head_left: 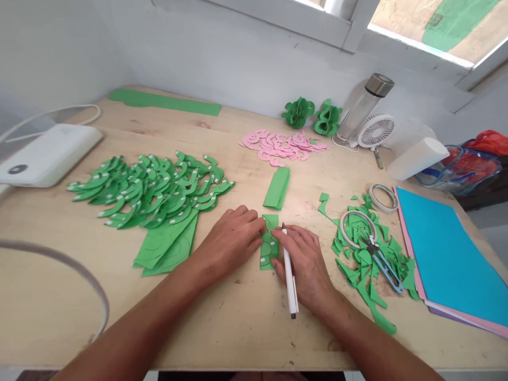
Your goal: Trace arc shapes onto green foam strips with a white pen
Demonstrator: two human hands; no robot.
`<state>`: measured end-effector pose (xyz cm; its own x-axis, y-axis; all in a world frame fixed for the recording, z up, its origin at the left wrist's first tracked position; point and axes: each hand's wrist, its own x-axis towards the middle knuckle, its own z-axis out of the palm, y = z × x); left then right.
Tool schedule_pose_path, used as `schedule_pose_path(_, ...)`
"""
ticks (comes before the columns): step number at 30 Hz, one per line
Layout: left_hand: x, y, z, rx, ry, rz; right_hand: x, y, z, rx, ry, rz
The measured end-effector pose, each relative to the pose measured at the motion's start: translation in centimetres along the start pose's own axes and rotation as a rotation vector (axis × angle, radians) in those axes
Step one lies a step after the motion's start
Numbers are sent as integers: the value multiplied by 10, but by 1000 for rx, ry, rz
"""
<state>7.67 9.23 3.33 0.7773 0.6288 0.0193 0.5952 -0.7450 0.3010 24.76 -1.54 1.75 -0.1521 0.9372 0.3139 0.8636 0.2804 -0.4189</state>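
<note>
A small green paper rectangle [268, 262] with drawn curved outlines and small white tape squares lies flat between my hands. My left hand [234, 235] has its fingers curled, the tips gripping the paper's left edge. In my right hand [304, 259] a white pen [290, 286] is tucked, its dark tip pointing away from me. The thumb and fingertips of this hand also touch the paper's right edge. Just beyond lies a folded green paper strip [277, 188]. Left of my left hand, larger green sheets [169, 246] sit partly under a heap of green cut-out curves [154, 185] with white tape bits.
Green scraps [363, 259], a tape roll [358, 228] and blue-handled snips [387, 270] are at right, beside coloured sheets [448, 254]. Pink cut-outs [283, 145], green paper ornaments [297, 112], a bottle [363, 108] and a fan [376, 130] stand behind. A white device [51, 151] lies left.
</note>
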Motion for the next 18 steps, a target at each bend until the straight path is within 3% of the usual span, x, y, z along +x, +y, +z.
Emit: schedule_pose_path(18, -1, -11, -11, -112, 53, 11, -1, 3, 1, 11, -3, -5)
